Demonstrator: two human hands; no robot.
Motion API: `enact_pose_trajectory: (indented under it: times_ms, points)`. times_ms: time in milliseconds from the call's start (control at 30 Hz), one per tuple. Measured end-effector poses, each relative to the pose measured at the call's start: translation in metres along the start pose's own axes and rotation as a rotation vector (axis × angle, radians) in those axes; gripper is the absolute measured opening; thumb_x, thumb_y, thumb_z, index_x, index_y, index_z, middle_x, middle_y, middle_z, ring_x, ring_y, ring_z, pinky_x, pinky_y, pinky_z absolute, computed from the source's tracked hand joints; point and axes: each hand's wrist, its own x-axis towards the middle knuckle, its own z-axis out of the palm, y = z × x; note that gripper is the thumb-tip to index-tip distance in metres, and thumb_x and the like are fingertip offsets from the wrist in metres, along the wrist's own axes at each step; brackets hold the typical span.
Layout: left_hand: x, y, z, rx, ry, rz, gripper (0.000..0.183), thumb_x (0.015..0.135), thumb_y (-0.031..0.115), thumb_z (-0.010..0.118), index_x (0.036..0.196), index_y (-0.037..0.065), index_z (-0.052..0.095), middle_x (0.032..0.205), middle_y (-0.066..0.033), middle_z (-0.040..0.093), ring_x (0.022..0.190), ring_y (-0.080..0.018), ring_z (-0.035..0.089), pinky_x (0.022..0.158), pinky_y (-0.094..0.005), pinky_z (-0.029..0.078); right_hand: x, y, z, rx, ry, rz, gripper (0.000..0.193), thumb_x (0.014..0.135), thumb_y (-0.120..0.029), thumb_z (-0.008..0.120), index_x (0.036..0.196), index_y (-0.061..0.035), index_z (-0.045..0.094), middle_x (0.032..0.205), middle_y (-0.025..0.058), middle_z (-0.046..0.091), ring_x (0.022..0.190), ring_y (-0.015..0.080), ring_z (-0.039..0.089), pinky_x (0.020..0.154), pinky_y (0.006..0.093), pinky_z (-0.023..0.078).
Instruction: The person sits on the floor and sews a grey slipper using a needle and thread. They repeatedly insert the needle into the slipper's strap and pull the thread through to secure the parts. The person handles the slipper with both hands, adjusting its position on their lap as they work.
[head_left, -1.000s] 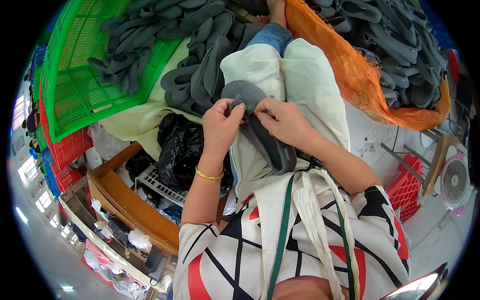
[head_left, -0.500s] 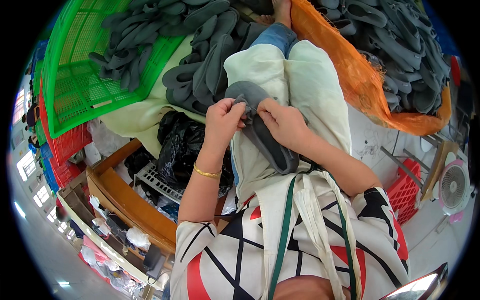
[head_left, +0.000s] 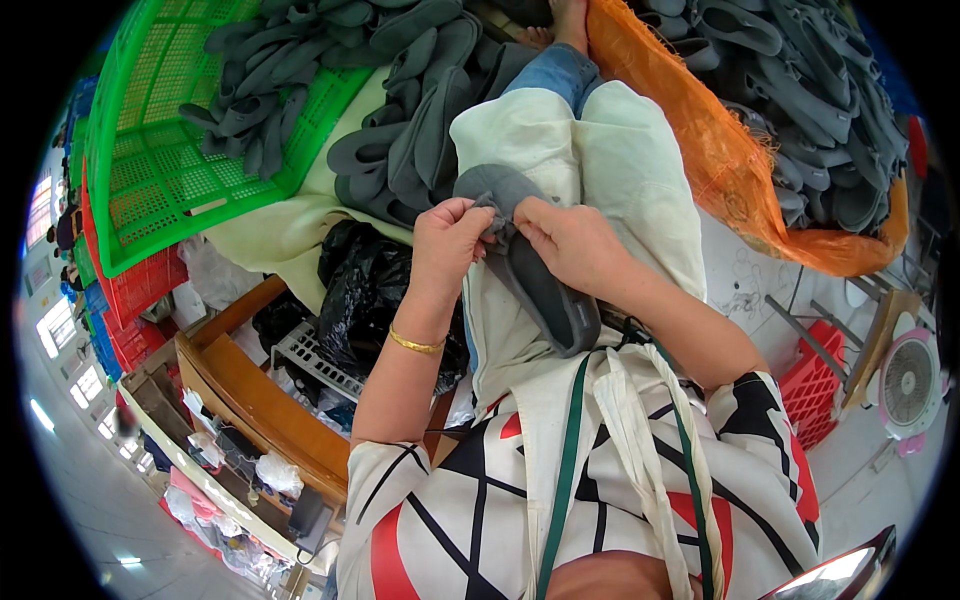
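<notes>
Over the lap of the cream apron point(head_left: 640, 165), toward its left edge, one grey slipper point(head_left: 535, 285) lies aslant, its long axis running from the toe, on the knee side, to the heel, by the waist and farther right. The left hand point(head_left: 445, 240) stands to the slipper's left, thumb and forefinger pinched on a bunched part of the upper; the right hand point(head_left: 570, 245) overlies the right flank, thumb and fingertips closed together on the rim of the opening. The bunched part thus sits between the two sets of fingertips; the heel, clear of both hands, is nearer the right. Concealed: the flank beneath the right hand, the underside of the sole, and the exact contact within each pinch. Beyond the apron's left edge, a pile of slippers point(head_left: 430, 140) is cut off above.
</notes>
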Motion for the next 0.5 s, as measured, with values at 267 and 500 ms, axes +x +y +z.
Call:
enact_pose_trajectory:
  times_ms: [267,500]
  points:
    - [0.002,0.0,-0.001,0.024,-0.037,-0.006,0.013,0.089,0.017,0.067,0.079,0.008,0.068,0.066,0.0016,0.064,0.053,-0.004,0.051,0.052,-0.0187,0.039,0.003,-0.005,-0.004,0.005,-0.049,0.038,0.007,0.095,-0.012,0.059,0.099,-0.0074,0.059,0.081,0.0185,0.066,0.076,0.0413,0.064,0.065,0.0454,0.051]
    - [0.005,-0.003,-0.006,-0.033,-0.088,-0.056,0.013,0.09,0.017,0.065,0.08,0.01,0.067,0.069,0.0022,0.064,0.055,-0.0039,0.053,0.053,-0.0184,0.04,-0.003,-0.004,0.013,-0.027,0.067,0.01,0.008,0.097,-0.018,0.054,0.098,-0.0101,0.055,0.072,0.0199,0.063,0.069,0.0432,0.063,0.061,0.0538,0.047]
